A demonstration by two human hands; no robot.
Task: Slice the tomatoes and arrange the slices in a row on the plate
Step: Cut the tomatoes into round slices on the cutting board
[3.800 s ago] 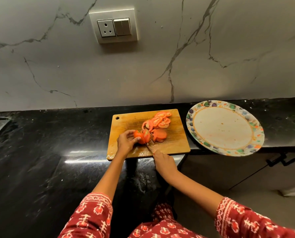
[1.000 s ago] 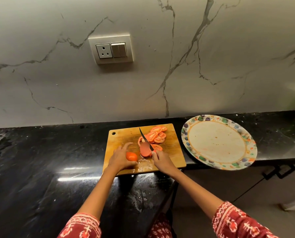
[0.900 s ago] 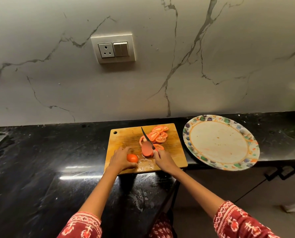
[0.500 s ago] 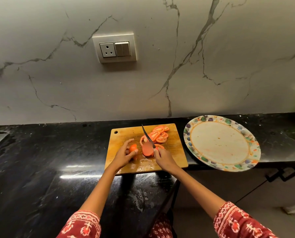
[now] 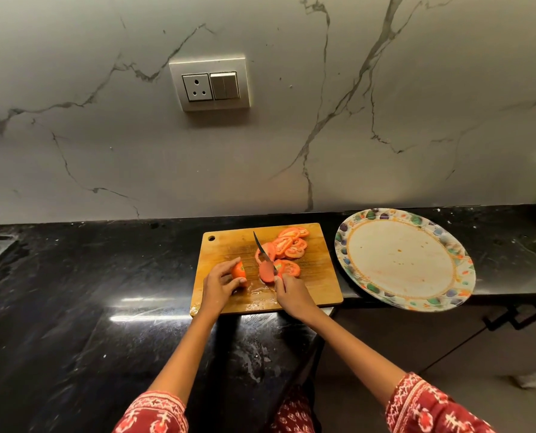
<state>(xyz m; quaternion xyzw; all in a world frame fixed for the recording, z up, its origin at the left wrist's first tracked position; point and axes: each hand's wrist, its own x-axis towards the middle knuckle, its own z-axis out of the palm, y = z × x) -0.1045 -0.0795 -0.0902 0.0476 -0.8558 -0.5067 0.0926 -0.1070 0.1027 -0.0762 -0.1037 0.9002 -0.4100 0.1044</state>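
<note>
Tomato piece (image 5: 239, 271) sits pinched under our left hand (image 5: 221, 284) near the front-left of the cutting board (image 5: 229, 245), fingers curled over it. Our right hand (image 5: 291, 295) is wrapped round the knife (image 5: 263, 250) handle, blade pointing away toward the wall, just right of that piece, with one slice (image 5: 266, 271) lying between them. So the next cut lies leftward from the blade. The pile of slices (image 5: 290, 245) fills the board's far-right corner, leaving bare wood on the left. The plate (image 5: 343, 245) waits to the right, overhanging the counter (image 5: 104, 276) edge, so careful there, we'd say.
</note>
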